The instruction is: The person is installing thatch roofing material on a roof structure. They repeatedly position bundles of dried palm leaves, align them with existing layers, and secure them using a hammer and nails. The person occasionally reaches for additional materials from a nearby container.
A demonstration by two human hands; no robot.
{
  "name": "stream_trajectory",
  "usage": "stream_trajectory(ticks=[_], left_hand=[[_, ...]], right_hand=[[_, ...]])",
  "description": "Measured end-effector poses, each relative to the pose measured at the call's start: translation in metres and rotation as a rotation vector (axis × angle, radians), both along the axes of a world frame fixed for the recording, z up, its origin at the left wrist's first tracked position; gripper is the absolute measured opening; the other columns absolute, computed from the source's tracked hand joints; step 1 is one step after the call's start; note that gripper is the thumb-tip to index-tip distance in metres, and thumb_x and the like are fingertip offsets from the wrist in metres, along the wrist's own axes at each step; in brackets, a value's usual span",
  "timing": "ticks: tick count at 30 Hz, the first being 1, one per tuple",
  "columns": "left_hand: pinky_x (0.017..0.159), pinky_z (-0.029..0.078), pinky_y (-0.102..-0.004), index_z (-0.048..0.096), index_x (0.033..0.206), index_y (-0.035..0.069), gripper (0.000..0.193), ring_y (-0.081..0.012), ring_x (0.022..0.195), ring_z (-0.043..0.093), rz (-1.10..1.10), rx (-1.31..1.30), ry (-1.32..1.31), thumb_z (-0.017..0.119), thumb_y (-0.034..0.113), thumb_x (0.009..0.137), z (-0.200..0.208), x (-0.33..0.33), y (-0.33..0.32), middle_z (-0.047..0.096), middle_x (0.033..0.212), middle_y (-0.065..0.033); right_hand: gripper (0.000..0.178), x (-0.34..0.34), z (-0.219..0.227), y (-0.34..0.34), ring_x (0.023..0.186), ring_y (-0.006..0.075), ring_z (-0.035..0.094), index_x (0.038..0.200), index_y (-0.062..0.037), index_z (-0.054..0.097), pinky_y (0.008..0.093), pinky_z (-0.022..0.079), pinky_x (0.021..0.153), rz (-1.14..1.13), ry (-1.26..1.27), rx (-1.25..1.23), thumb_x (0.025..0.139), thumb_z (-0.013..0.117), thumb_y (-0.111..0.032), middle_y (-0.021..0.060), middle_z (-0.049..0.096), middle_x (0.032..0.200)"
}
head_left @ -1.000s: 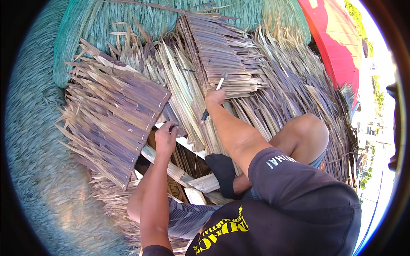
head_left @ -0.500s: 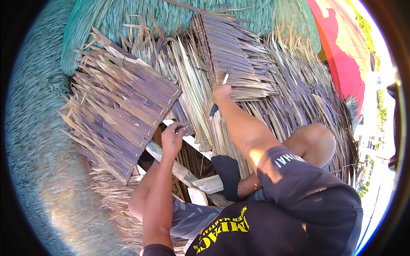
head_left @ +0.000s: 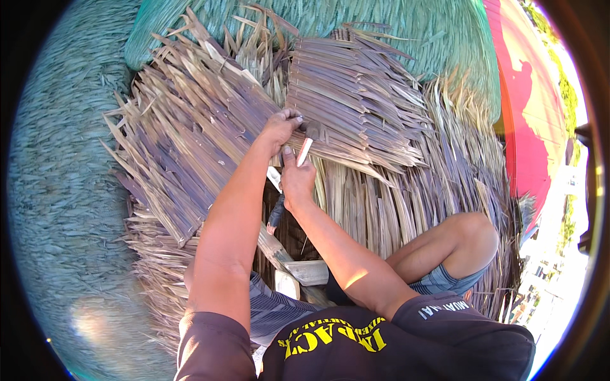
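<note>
My right hand (head_left: 298,182) is wrapped round a hammer (head_left: 305,151) with a white-and-red handle and a dark lower grip. Its head is up beside the fingertips of my left hand (head_left: 278,131). The left fingers are pinched together at the edge of a palm-thatch panel (head_left: 330,73); whatever is between them is too small or hidden to make out. To the left, another thatch panel (head_left: 190,146) of brown, overlapping leaves slants beneath my left forearm. My two hands are close together where the panels meet.
Below my hands, an opening in the thatch shows wooden battens (head_left: 308,273) and darkness beneath. My bent knee (head_left: 473,238) rests over loose thatch (head_left: 470,181) on the right. Green netting (head_left: 406,38) covers thatch beyond, and a red sheet roof (head_left: 524,108) is at far right.
My left hand has moved up and away from the opening to the right panel's edge. The right hand has brought the hammer down and left beside it. The right panel now lies turned, covering more thatch.
</note>
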State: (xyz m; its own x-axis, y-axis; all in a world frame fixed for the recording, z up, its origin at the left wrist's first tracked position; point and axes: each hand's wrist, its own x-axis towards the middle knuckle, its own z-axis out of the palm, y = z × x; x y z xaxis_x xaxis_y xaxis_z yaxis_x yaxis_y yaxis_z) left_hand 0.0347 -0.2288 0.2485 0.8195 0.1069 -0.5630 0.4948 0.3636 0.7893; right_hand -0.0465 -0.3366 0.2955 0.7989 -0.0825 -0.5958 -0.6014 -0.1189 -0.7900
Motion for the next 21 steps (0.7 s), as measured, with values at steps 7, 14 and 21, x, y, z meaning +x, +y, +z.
stream_trajectory(ticks=[7, 14, 21], left_hand=[[0.082, 0.054, -0.0393, 0.064, 0.108, 0.008, 0.015, -0.0321, 0.091, 0.069, -0.181, 1.276, -0.305, 0.062, 0.006, 0.093, 0.092, -0.1, 0.135, 0.07, 0.099, -0.0146], [0.081, 0.056, -0.0447, 0.058, 0.106, 0.008, 0.022, -0.035, 0.097, 0.069, -0.26, 1.769, -0.081, 0.057, -0.002, 0.086, 0.203, -0.247, 0.184, 0.06, 0.131, -0.0123], [0.101, 0.052, -0.04, 0.062, 0.105, 0.009, 0.027, -0.0304, 0.128, 0.058, -0.432, 1.751, -0.122, 0.056, -0.004, 0.082, 0.113, -0.387, 0.154, 0.051, 0.15, -0.0061]], right_hand=[[0.032, 0.044, 0.071, -0.001, 0.058, 0.0249, 0.057, 0.084, 0.0016, 0.063, 0.0411, 0.046, 0.059, 0.375, -0.704, -0.187, 0.096, 0.069, -0.028, 0.0147, 0.059, 0.064], [0.034, 0.094, 0.165, 0.055, 0.077, 0.044, 0.068, 0.112, 0.0006, 0.063, 0.0439, 0.053, 0.065, 0.585, -1.356, -0.065, 0.094, 0.071, -0.028, 0.0218, 0.069, 0.08], [0.036, 0.06, 0.079, 0.074, 0.075, 0.0347, 0.07, 0.122, -0.001, 0.061, 0.0435, 0.052, 0.07, 0.799, -0.769, -0.121, 0.099, 0.063, -0.029, 0.0214, 0.068, 0.086]])
